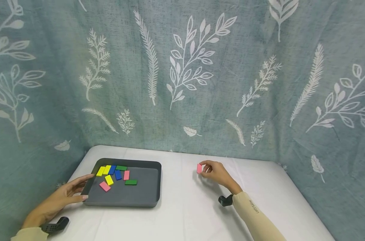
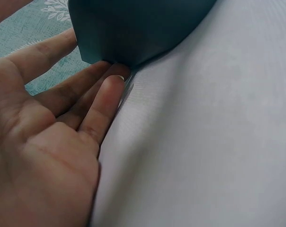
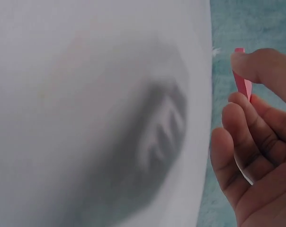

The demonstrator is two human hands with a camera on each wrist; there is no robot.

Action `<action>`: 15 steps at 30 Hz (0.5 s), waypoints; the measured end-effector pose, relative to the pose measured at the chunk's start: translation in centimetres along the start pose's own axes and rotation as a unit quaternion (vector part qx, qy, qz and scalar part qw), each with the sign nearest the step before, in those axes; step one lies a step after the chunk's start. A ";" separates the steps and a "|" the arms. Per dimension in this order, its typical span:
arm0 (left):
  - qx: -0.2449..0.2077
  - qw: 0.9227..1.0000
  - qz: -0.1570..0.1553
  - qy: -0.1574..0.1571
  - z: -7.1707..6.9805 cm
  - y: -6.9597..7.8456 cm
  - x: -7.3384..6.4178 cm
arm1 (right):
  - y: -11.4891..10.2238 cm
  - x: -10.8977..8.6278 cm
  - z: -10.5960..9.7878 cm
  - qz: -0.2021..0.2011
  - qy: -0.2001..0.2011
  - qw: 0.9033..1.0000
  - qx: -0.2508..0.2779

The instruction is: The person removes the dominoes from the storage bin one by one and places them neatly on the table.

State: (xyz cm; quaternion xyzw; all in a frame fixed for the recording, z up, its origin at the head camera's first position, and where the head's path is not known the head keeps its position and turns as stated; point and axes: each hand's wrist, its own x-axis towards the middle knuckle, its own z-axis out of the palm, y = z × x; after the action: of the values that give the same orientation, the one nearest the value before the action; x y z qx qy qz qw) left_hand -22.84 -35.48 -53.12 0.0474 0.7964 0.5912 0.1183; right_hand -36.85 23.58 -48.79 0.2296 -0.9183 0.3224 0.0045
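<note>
My right hand (image 1: 217,173) pinches a small pink block (image 1: 199,168) between thumb and fingers, above the white tabletop to the right of the tray. In the right wrist view the pink block (image 3: 243,78) shows edge-on under the thumb, and the hand's shadow falls on the cloth. My left hand (image 1: 60,198) rests with extended fingers at the left side of the dark grey tray (image 1: 134,196). Seen from the left wrist, those fingers touch the tray's outer wall (image 2: 129,30). Yellow (image 1: 109,180), blue (image 1: 118,175), green (image 1: 130,182) and pink (image 1: 105,186) blocks lie inside the tray.
A white cloth (image 1: 185,214) covers the table. Patterned green curtains (image 1: 200,120) hang behind it and at both sides. The blocks lie mostly in the tray's left half, several of them along its back wall.
</note>
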 end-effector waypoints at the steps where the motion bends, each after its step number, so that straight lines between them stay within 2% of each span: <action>1: 0.003 1.000 0.002 0.000 0.0 0.0 -0.1 | 0.3 0.0 0.0 0.003 -0.003 1.000 0.001; 8: -0.004 1.000 0.003 -0.005 -0.1 -0.1 -0.2 | 1.9 0.0 0.2 0.024 -0.023 0.999 0.020; 15: -0.001 1.000 0.001 -0.001 0.0 -0.1 -0.1 | 2.7 0.3 0.3 0.036 -0.022 0.999 0.019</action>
State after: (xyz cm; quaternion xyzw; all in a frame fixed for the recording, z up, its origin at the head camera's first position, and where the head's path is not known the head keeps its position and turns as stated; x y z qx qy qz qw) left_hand -22.75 -35.52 -53.21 0.0487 0.7956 0.5921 0.1188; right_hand -38.20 25.07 -50.57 0.2032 -0.9197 0.3346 -0.0315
